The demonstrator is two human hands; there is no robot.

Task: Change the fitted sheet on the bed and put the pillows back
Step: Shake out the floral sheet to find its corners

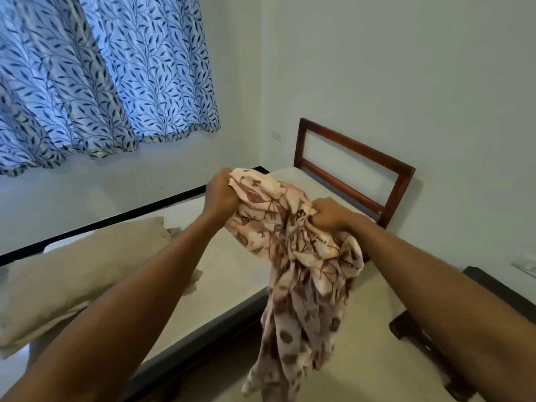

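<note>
A bunched cream sheet with a brown floral print (293,274) hangs in the air in front of me. My left hand (222,194) is clenched on its upper left edge. My right hand (327,216) grips another part of the fabric a little lower and to the right. The rest of the sheet trails down past the bed's near side. Beneath it lies a bare grey mattress (240,265) on a dark wooden bed frame with an open headboard (353,166). A beige pillow (78,274) rests on the mattress at the left.
A blue leaf-patterned curtain (95,76) hangs over the window at the upper left. White walls meet in the corner behind the headboard. A second mattress surface (374,352) with a dark wooden frame (420,343) sits at the lower right.
</note>
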